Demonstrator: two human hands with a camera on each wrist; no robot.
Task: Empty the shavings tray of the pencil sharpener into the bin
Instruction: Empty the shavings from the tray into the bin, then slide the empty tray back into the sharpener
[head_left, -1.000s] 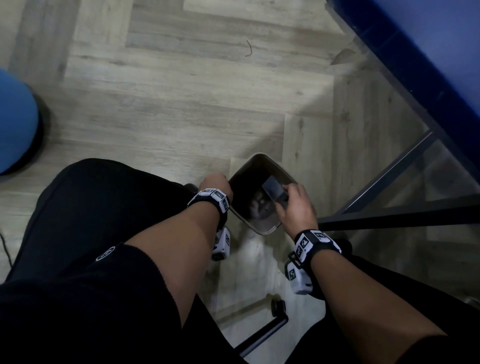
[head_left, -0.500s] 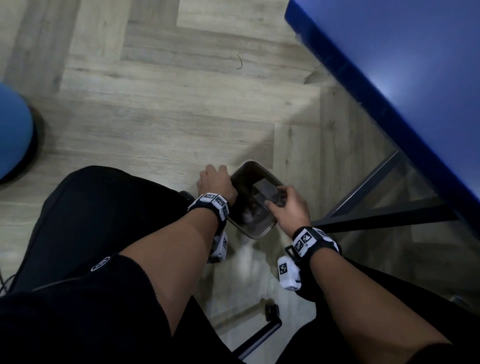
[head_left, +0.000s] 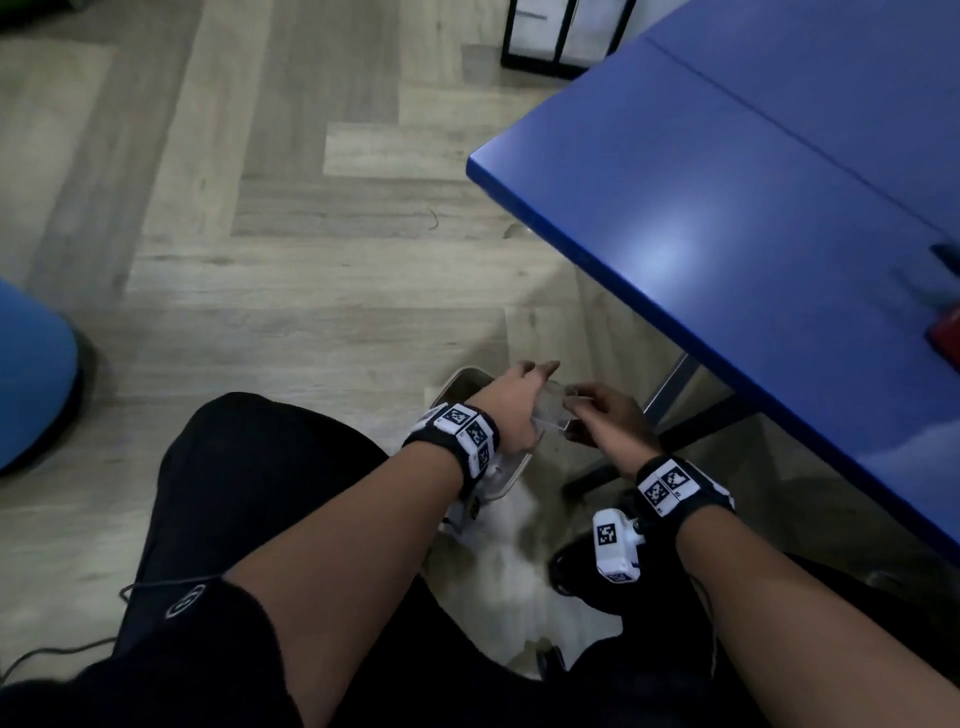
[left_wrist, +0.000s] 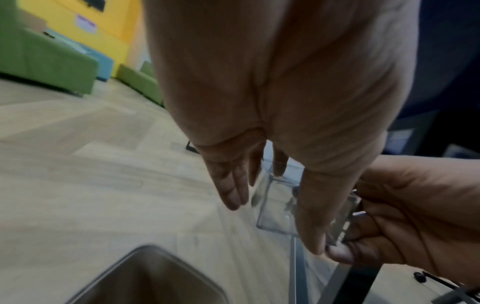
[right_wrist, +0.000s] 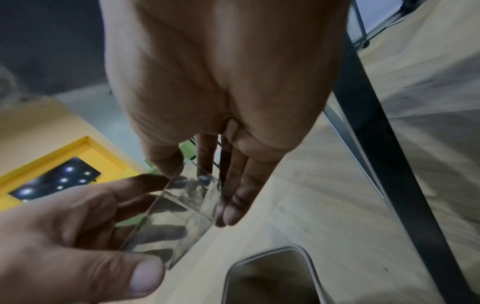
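1. Basically, the clear plastic shavings tray (right_wrist: 179, 214) looks light, rigid and thin-walled. I'd expect it to be slick and likely to crack or pop out if squeezed hard. No shavings are visible in it in the wrist views, so it is probably already emptied.
2. Where it is: held in the air between both hands, just above and to the right of the bin (right_wrist: 272, 275), not over the middle of the opening.
3. Best hold, in my judgement: opposite side walls near the rim, with light pressure, and fingers kept out of the open face.
4. Right hand (head_left: 605, 418): pinches one end of the tray between thumb and fingertips (right_wrist: 232, 214), with the fingers running almost straight along the wall.
5. Left hand (head_left: 511, 410): thumb (right_wrist: 145, 277) and curled fingers clasp the other end, so both hands grasp the tray. Its palm faces down, with the wrist over the bin's edge.
6. Both forearms reach down and forward from the lap, and the hands meet beside the table leg (right_wrist: 384, 156).
7. Surroundings: blue tabletop (head_left: 753, 208) to the right, above a wood-pattern floor (head_left: 285, 312).
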